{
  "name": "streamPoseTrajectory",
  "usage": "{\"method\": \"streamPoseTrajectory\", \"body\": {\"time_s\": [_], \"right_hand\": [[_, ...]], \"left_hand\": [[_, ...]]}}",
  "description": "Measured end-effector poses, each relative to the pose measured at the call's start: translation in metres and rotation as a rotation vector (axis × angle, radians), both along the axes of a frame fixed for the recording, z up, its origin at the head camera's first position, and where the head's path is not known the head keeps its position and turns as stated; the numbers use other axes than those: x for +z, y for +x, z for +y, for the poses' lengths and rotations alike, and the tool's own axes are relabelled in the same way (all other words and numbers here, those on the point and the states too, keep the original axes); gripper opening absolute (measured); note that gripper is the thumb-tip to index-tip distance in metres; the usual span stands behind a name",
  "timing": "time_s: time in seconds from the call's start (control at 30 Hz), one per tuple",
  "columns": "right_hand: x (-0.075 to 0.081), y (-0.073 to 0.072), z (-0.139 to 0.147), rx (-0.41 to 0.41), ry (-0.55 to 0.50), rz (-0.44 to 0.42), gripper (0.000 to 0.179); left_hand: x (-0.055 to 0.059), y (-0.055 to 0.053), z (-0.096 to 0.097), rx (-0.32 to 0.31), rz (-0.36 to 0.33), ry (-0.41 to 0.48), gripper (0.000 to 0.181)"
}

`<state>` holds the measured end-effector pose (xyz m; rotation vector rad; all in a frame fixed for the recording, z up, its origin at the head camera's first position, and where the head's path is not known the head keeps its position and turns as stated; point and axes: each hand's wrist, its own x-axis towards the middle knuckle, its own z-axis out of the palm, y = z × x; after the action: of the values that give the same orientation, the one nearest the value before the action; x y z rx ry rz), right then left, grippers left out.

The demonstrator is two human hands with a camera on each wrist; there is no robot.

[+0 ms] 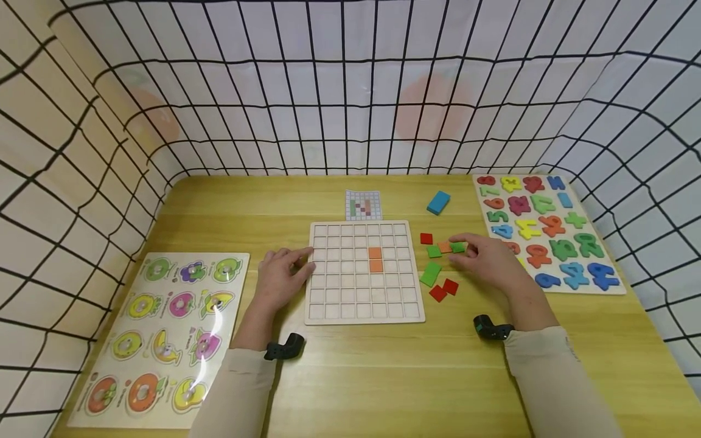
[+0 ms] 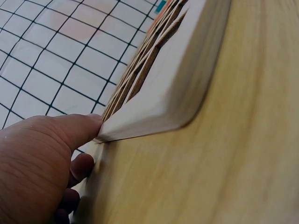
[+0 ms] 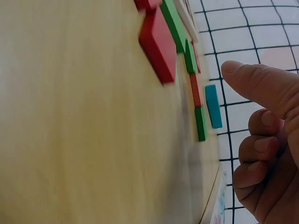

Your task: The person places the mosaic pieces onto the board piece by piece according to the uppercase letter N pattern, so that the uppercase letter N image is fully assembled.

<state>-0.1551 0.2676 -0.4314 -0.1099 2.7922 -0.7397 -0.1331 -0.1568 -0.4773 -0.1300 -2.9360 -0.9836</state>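
Observation:
A wooden grid board (image 1: 347,281) lies mid-table with two orange square tiles (image 1: 375,260) in its cells. At its left edge my left hand (image 1: 278,280) touches the rim with thumb and forefinger; the left wrist view shows the thumb (image 2: 84,128) against the board's corner. Over the loose tiles right of the board hovers my right hand (image 1: 487,260), its fingertips near a green tile (image 1: 457,247). In the right wrist view that hand's thumb (image 3: 254,81) extends, apart from the tiles. Beside the green tile lie an orange tile (image 1: 445,247) and another green one (image 1: 434,251).
Red tiles (image 1: 450,286) and a larger green piece (image 1: 430,274) lie nearby. A pattern card (image 1: 362,205) and blue block (image 1: 439,202) sit behind. A fruit puzzle (image 1: 183,261) is at left, a number puzzle (image 1: 597,283) at right. Black wire mesh (image 1: 344,104) surrounds the table.

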Motion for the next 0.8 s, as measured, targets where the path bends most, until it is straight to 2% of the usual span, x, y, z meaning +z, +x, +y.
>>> {"method": "streamPoseTrajectory", "body": {"time_s": [0.17, 0.43, 0.6, 0.8], "right_hand": [[0.000, -0.012, 0.005, 0.004, -0.012, -0.031, 0.053], [-0.007, -0.024, 0.005, 0.038, -0.007, -0.047, 0.055], [-0.014, -0.027, 0.001, 0.056, -0.029, -0.038, 0.054], [-0.016, -0.027, -0.003, 0.041, -0.023, -0.058, 0.056]], "left_hand": [[0.000, 0.000, -0.001, 0.002, -0.007, 0.003, 0.040], [-0.001, -0.001, -0.001, -0.013, 0.018, -0.002, 0.039], [0.000, -0.001, -0.002, -0.017, 0.026, -0.006, 0.039], [0.000, 0.000, -0.001, -0.016, 0.022, -0.004, 0.039]]}}
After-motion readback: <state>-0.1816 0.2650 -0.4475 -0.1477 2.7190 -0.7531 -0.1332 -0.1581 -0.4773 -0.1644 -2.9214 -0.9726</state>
